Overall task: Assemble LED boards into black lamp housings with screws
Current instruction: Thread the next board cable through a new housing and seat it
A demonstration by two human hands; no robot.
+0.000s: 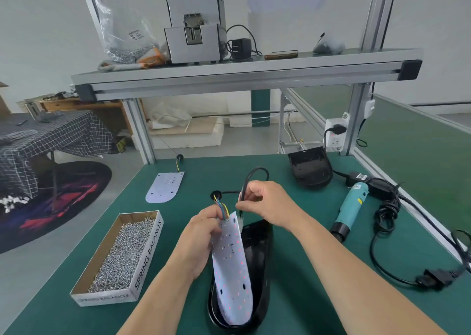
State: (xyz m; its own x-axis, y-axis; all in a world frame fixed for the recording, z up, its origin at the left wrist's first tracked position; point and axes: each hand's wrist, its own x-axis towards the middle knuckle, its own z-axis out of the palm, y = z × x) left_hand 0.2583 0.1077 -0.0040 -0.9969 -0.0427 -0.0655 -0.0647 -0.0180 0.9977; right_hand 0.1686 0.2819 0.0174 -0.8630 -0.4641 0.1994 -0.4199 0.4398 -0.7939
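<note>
Well, from where I stand the person has the LED board (pixel 232 271) propped up out of the black lamp housing (pixel 257 258), which lies near the middle of the counter's (pixel 305 296) near edge. The board's rounded lower end sits inside the housing; its upper end tilts up and away from it.

The left hand (pixel 201 235) has that upper end. Its fingers (pixel 214 213) are curled round the board's left edge, right where the coloured wires (pixel 221 207) join it, so the board lies across the inside of the fingers with most of its face showing below the hand.

The right hand (pixel 270 204) is just beyond, above the housing's far tip. Its thumb and forefinger pinch the black cable (pixel 252 176), which loops up over the hand; the other fingers are curled loosely behind (whether they touch the cable I cannot tell). A small white connector (pixel 240 220) hangs below the pinch, just beside the board's top corner.

Toward the near left corner sits an open box of screws (pixel 119 255). A second LED board (pixel 165 186) lies flat toward the far left corner, and a second housing (pixel 311 169) rests by the far right corner. A teal electric screwdriver (pixel 350 209) lies along the right edge among its cords.
</note>
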